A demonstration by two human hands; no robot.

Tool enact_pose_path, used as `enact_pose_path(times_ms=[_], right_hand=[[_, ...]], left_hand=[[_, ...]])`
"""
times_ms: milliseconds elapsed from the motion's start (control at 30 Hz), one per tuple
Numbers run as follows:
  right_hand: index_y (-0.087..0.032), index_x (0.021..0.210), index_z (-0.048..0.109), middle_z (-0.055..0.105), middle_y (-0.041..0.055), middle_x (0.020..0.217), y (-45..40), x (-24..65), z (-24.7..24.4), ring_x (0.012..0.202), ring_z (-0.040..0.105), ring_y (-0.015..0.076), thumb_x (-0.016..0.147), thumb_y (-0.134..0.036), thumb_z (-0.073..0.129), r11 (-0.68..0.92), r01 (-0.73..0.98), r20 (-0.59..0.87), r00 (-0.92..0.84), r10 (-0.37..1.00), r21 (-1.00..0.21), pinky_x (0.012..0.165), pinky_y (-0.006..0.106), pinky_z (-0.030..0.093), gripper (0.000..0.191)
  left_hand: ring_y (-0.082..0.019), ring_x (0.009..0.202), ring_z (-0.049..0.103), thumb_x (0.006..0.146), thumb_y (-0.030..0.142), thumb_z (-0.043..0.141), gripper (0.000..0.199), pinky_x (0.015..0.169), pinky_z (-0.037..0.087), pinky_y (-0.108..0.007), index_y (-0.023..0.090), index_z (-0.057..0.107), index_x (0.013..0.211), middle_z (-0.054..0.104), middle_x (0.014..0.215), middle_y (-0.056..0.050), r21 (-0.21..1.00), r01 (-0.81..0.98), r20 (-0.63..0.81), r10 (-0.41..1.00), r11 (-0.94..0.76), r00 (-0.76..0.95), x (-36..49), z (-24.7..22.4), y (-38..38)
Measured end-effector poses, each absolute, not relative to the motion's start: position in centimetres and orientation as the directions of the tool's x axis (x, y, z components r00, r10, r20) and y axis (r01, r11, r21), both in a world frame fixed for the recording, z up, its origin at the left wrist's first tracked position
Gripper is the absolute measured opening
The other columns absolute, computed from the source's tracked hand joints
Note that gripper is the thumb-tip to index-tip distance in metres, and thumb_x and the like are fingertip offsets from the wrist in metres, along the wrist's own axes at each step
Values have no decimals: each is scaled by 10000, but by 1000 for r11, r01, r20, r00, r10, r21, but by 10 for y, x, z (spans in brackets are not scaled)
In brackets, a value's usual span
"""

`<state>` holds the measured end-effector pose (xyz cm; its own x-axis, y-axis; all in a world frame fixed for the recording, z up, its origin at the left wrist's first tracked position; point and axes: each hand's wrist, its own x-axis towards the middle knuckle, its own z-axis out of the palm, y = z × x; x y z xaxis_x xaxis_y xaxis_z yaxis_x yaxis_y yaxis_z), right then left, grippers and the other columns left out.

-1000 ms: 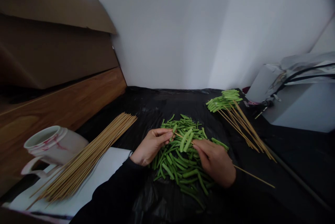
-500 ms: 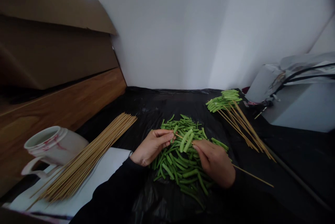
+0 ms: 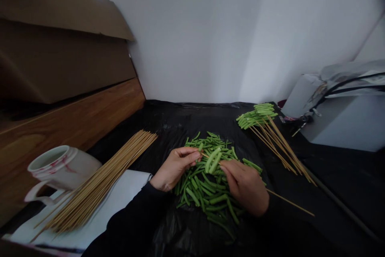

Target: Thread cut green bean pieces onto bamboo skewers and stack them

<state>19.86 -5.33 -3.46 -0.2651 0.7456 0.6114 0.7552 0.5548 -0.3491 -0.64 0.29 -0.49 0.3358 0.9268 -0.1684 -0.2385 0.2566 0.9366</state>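
Between my hands, a thin wooden skewer point(image 3: 290, 201) carries two green bean pieces point(image 3: 213, 161) lying side by side across it. My right hand point(image 3: 245, 185) is closed around the skewer just right of those pieces, and its long end sticks out to the right past the hand. My left hand point(image 3: 177, 168) pinches another short green bean piece point(image 3: 201, 148) at the skewer's other end; the fingertips partly hide it. Below both hands spreads a loose pile of cut green beans point(image 3: 207, 197) on black plastic sheeting point(image 3: 180, 118).
Loaded bean skewers point(image 3: 258, 116) lie at the back right. On the left, a bundle of bare skewers point(image 3: 102, 183) rests over a white sheet point(image 3: 129, 181) beside a tipped mug point(image 3: 75, 166). A cardboard box point(image 3: 66, 60) and a grey-white box point(image 3: 345, 120) flank the space.
The two threaded bean pieces have shifted very slightly left and down along with my right hand. My left hand keeps its pinch in nearly the same place.
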Motion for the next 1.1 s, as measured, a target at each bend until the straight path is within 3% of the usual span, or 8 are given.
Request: enact_pose_path(times_ms=[500, 700, 900, 1100], right_hand=[[-175, 860, 591, 637, 42, 824, -56, 199, -39, 771, 607, 146, 926, -125, 394, 574, 740, 626, -272, 731, -350, 745, 261, 424, 213], [-185, 850, 578, 640, 34, 821, -56, 197, -38, 780, 608, 142, 936, -154, 397, 568, 695, 585, -258, 769, -441, 732, 247, 422, 203], [-184, 812, 571, 637, 43, 825, -56, 197, -39, 774, 597, 145, 928, -122, 384, 575, 717, 622, -252, 741, -395, 747, 259, 414, 228], [-185, 861, 580, 636, 33, 806, -57, 197, -39, 766, 599, 140, 947, -161, 361, 557, 713, 570, -266, 777, -426, 726, 253, 411, 237]], left_hand=[[-103, 714, 625, 623, 219, 831, 212, 740, 451, -230, 104, 741, 776, 722, 762, -54, 884, -325, -210, 907, 336, 366, -3, -7, 2], [-118, 717, 634, 594, 226, 848, 237, 747, 458, -246, 108, 736, 766, 725, 761, -57, 887, -319, -218, 912, 333, 347, -2, -8, 1], [-97, 691, 613, 630, 237, 828, 203, 715, 445, -224, 103, 734, 751, 707, 734, -39, 907, -283, -193, 907, 310, 375, -3, -9, 1], [-100, 693, 617, 608, 244, 841, 220, 730, 447, -235, 113, 736, 750, 718, 748, -44, 904, -281, -207, 905, 322, 372, -2, -9, 1]])
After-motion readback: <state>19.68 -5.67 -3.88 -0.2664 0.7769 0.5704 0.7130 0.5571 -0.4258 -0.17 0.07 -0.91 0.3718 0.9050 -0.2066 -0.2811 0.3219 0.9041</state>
